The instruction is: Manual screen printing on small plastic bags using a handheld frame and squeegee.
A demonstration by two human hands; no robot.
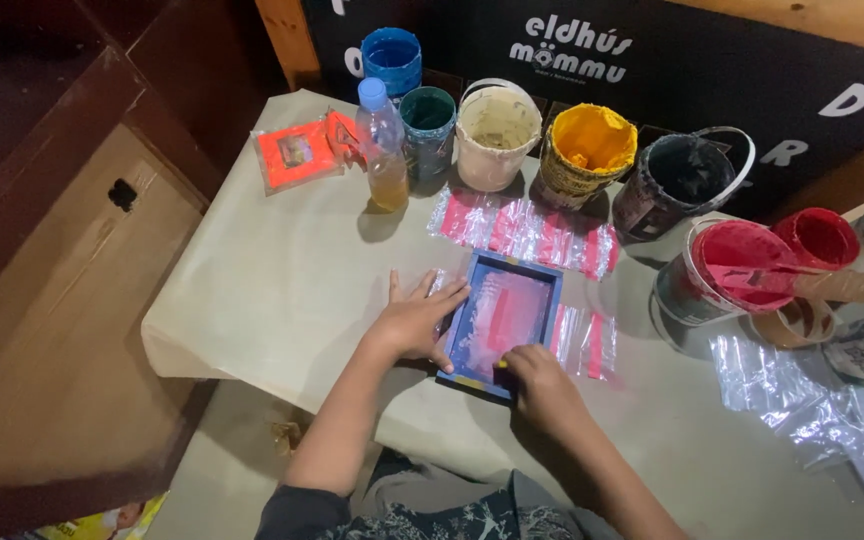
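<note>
Frame: a small blue-rimmed printing frame (pixel 505 322) lies flat on the tabletop (pixel 282 280), over a clear plastic bag (pixel 584 343) with red bands; its mesh is smeared pink and red.
Left hand: the left hand (pixel 418 320) is spread flat, fingers open, pressing on the frame's left rim and the tabletop beside it; it grips nothing.
Right hand: the right hand (pixel 540 378) is closed at the frame's near edge around something small with a yellow tip; what it is I cannot tell.
Slip risk: only one flat palm steadies the frame, so a hard pull across the mesh could shift it and smear the print on the bag beneath.
Ink risk: wet red sits close to the rim, and the left fingers rest just beside it; they could pick it up and mark the tabletop.
Bucket risk: an open red paint bucket (pixel 722 272) with a stick propped in it stands near the right elbow's side; a wide swing could tip it.
Bags nearby: a printed row of bags (pixel 522 230) lies just behind the frame, and a bump could smudge them.
Bottle: a plastic bottle (pixel 384 150) stands well apart, upright.
</note>
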